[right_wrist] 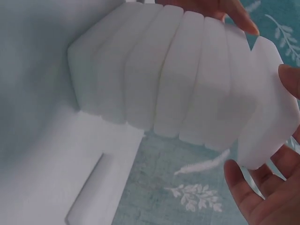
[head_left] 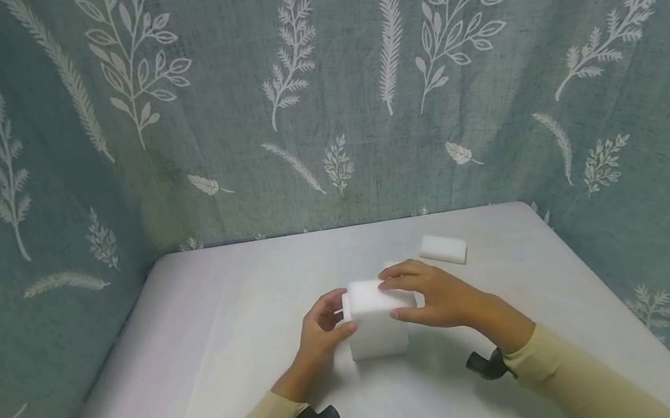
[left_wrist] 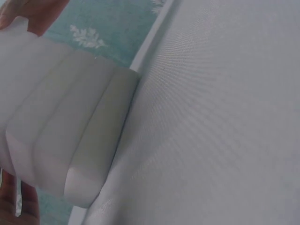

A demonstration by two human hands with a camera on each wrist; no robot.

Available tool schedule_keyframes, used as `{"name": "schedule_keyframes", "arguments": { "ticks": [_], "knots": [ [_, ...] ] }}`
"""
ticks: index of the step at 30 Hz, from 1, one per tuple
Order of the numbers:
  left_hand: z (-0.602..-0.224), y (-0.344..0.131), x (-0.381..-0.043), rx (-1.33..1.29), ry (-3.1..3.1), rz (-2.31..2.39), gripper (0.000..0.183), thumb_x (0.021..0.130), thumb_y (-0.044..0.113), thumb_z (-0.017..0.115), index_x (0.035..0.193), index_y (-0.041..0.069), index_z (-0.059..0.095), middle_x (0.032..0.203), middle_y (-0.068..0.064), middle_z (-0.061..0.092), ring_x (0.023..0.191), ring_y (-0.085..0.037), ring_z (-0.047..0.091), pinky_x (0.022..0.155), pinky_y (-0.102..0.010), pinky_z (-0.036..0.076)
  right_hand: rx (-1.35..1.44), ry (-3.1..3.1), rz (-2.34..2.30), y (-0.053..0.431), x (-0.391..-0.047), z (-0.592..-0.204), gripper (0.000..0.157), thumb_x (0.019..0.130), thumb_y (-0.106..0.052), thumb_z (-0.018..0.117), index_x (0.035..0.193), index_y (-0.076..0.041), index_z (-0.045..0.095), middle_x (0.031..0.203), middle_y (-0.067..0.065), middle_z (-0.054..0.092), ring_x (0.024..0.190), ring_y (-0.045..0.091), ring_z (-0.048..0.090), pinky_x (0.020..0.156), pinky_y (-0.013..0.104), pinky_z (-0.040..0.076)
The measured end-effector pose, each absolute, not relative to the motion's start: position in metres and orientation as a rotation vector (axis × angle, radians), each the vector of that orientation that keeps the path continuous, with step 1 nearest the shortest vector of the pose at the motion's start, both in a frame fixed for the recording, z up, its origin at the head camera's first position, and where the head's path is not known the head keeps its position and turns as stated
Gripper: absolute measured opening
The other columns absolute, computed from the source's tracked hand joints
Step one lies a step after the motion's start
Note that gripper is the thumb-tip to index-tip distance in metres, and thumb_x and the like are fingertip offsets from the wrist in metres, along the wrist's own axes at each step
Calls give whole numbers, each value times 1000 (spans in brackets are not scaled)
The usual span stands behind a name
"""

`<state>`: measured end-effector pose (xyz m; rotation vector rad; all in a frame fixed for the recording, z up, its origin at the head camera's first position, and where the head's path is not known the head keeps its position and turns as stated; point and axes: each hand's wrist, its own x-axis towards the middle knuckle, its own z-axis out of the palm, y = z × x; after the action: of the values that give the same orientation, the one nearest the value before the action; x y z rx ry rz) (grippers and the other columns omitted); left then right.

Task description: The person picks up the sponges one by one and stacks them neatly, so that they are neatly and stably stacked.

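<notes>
A stack of several white sponge blocks (head_left: 379,337) stands upright on the table. My right hand (head_left: 435,294) grips the top sponge (right_wrist: 267,108) between thumb and fingers; in the right wrist view it tilts, with a wedge-shaped gap at one edge above the block below. At the stack's upper left, my left hand (head_left: 324,330) holds its side, thumb in front and fingers behind. In the left wrist view the stack (left_wrist: 70,112) shows its layers, slightly uneven, with fingers partly seen at the left border.
One loose white sponge (head_left: 443,250) lies flat farther back on the right of the white table (head_left: 245,298). A small pale edge shows behind my right hand, too hidden to tell. Green leaf-patterned curtains (head_left: 345,94) stand behind and along both sides.
</notes>
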<state>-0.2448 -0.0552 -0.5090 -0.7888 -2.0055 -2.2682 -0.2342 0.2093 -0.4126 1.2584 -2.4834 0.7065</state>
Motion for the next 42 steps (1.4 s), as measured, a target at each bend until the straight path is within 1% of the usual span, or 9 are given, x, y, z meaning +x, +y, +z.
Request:
{"name": "schedule_keyframes", "arguments": {
  "ticks": [3,8,10,13,16,24,34,38,42],
  "knots": [
    [-506,-54,-242,-786,-2014,-2278,55,82,-9,69,134,-4,49,123,-20,57,114,-33,54,99,-49,42,1264,-2476,686,205,-235,-414,40,85,-29,75,122,-13,68,130,1,58,122,20,52,95,40,47],
    [-489,-54,-232,-799,-2043,-2239,52,83,-6,69,132,-6,49,124,-20,56,115,-34,53,99,-51,40,1259,-2467,666,200,-237,-415,41,85,-31,76,121,-14,68,130,1,58,121,20,51,95,41,47],
    [-484,-53,-229,-810,-2047,-2225,51,84,-4,69,131,-6,49,125,-20,56,116,-36,53,99,-52,40,1262,-2465,664,200,-237,-415,40,85,-31,75,121,-14,68,130,1,58,121,20,51,95,41,47],
    [-483,-53,-228,-831,-2033,-2233,52,84,-5,68,132,-7,48,126,-24,54,118,-43,50,100,-57,37,1273,-2457,653,199,-237,-416,40,86,-32,75,121,-14,67,130,1,58,122,20,51,95,41,47],
    [-484,-52,-228,-845,-2020,-2251,53,84,-5,68,132,-8,48,127,-26,53,118,-46,48,100,-59,35,1285,-2456,646,200,-238,-417,40,86,-32,75,121,-14,67,131,1,57,122,20,51,95,41,47],
    [-485,-53,-229,-832,-2032,-2249,54,84,-8,68,133,-7,47,127,-24,54,119,-44,48,101,-56,37,1296,-2491,643,200,-240,-415,40,87,-33,73,122,-14,67,132,1,56,123,19,50,96,41,46],
    [-484,-53,-229,-826,-2021,-2263,54,83,-8,68,133,-8,47,126,-31,52,119,-47,47,101,-59,36,1305,-2491,656,198,-240,-415,40,87,-30,73,122,-13,66,132,1,56,123,19,49,95,39,47],
    [-484,-53,-229,-828,-2013,-2274,54,83,-9,68,133,-8,47,127,-28,52,119,-48,47,101,-59,36,1307,-2492,652,197,-239,-415,39,87,-30,73,122,-14,66,132,2,56,123,20,49,95,40,47],
    [-484,-54,-229,-821,-2026,-2265,54,83,-7,69,133,-7,48,127,-24,54,118,-45,50,101,-57,37,1314,-2494,653,196,-239,-416,38,88,-29,72,122,-14,65,132,2,56,123,20,50,95,39,47]
  ]
}}
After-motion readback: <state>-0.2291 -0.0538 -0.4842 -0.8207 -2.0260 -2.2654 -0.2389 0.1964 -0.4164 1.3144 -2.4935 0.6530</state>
